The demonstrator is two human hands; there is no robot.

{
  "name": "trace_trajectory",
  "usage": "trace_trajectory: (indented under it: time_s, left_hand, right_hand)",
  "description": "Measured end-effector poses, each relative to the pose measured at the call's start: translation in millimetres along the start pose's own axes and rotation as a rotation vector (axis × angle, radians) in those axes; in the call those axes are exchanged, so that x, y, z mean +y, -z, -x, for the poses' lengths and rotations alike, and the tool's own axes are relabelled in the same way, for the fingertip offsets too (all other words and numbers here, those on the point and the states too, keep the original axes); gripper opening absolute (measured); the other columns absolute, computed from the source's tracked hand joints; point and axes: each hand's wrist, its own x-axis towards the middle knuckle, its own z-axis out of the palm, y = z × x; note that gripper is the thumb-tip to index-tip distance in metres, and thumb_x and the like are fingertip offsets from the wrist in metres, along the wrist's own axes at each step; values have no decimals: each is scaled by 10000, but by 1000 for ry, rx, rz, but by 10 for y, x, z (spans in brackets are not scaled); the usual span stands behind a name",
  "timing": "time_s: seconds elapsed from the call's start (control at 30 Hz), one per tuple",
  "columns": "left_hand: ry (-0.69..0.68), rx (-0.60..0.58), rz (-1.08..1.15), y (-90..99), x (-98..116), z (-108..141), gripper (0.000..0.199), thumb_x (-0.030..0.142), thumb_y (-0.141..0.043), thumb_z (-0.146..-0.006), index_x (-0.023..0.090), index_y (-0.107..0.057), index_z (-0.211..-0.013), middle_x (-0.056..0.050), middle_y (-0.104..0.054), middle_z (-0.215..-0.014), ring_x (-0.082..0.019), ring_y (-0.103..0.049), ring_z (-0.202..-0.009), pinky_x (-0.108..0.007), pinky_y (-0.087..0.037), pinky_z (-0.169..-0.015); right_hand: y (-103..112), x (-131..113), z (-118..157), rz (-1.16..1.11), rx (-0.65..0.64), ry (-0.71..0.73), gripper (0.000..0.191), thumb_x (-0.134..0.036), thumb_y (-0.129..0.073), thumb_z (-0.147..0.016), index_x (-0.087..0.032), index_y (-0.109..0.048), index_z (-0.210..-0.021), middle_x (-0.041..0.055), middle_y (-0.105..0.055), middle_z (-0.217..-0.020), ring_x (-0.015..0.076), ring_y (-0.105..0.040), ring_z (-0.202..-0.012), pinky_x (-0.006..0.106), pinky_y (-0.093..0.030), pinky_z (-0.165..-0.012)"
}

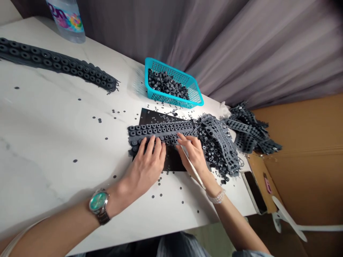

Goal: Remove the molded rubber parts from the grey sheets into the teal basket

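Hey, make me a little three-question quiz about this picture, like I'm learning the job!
1. True or false: the left hand is inside the basket.
2. Pick one. What colour is the basket?
a) red
b) turquoise
c) yellow
3. Fill in: the thin pale tool is held in the ____.

Key:
1. False; its fingers are at the dark strip.
2. b
3. right hand

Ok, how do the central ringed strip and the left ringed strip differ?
The central strip lies partly over a black mat, under the left hand; the left strip lies untouched on the white tabletop. The central strip looks nearly straight, the left strip curved. Both are dark and ringed.
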Motion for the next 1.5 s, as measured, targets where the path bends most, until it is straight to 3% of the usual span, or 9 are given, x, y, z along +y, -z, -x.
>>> trace_trajectory:
  time_s: [0.2, 0.47, 0.8, 0.9, 1.0, 1.13, 1.23, 1.33, 1.5]
  left_hand:
    - [51, -31, -23, -72, 68, 34, 488, 225, -510, -884, 13, -561, -1321, -260, -509, -1419, -408, -457, -1335, -552, -360, -1120]
    - [61, -76, -2, -79, 99, 44, 543, 264, -525, -881, 0, -525, -1356, -265, -440, -1470, -416, -369, -1392, -570, -272, -1164]
    - [68, -57, 33, -108, 113, 48, 559, 327, -466, -925, -32, -519, -1350, -280, -459, -1448, -429, -359, -1394, -585, -251, -1165]
    - [76, -65, 26, -120, 114, 48, 556, 314, -481, -917, -28, -517, -1353, -279, -476, -1435, -431, -361, -1392, -589, -243, -1167]
    - [70, -59, 30, -120, 106, 44, 539, 282, -498, -907, -30, -524, -1346, -285, -464, -1444, -417, -371, -1391, -565, -240, -1176]
    - [43, -35, 11, -121, 102, 39, 521, 283, -499, -910, -20, -541, -1332, -275, -479, -1437, -395, -388, -1387, -536, -239, -1185]
    - [36, -17, -30, -111, 111, 32, 549, 311, -481, -927, -53, -518, -1336, -300, -482, -1421, -412, -413, -1365, -550, -279, -1163]
    - [30, 7, -52, -58, 87, 0, 494, 267, -459, -941, -53, -544, -1308, -305, -514, -1387, -413, -473, -1319, -559, -343, -1125]
    - [16, 130, -23, 70, -155, -138, 289, 60, -439, -899, 48, -702, -1019, -214, -651, -1261, -366, -563, -1243, -523, -400, -1098]
  right_hand:
    - [-86, -63, -96, -7, -149, 173, 187, -174, -497, -971, -170, -571, -1143, 113, -655, -1278, 231, -550, -1077, 363, -462, -809]
    - [-118, -41, -88, 0, -187, 209, 202, -173, -476, -978, -151, -569, -1156, 131, -645, -1290, 241, -547, -1076, 372, -458, -801]
    - [-96, -28, -212, 91, -300, 326, 239, -171, -374, -1004, -140, -597, -1085, 153, -618, -1299, 254, -513, -1151, 387, -506, -865]
    - [-171, -43, -190, 62, -272, 219, 279, -158, -332, -1004, -139, -578, -1134, 175, -601, -1300, 264, -498, -1186, 411, -518, -899]
    - [-289, -91, -158, 25, -172, 28, 277, -148, -330, -1000, -156, -558, -1157, 172, -600, -1276, 260, -506, -1176, 419, -515, -938]
    - [-366, -83, -156, -44, -59, -119, 231, -158, -346, -997, -167, -539, -1124, 162, -621, -1172, 248, -522, -1129, 398, -530, -911]
    - [-281, 2, -143, -111, 56, -256, 162, -195, -375, -998, -205, -529, -1050, 129, -638, -1112, 227, -567, -1075, 394, -540, -878]
    - [-146, 61, -65, -175, 61, -340, 100, -233, -433, -989, -244, -523, -1030, 94, -653, -1121, 210, -609, -1096, 389, -540, -877]
    - [-77, 11, 109, -227, 76, -432, 110, -266, -456, -982, -248, -536, -1056, 100, -662, -1183, 209, -645, -1093, 373, -539, -864]
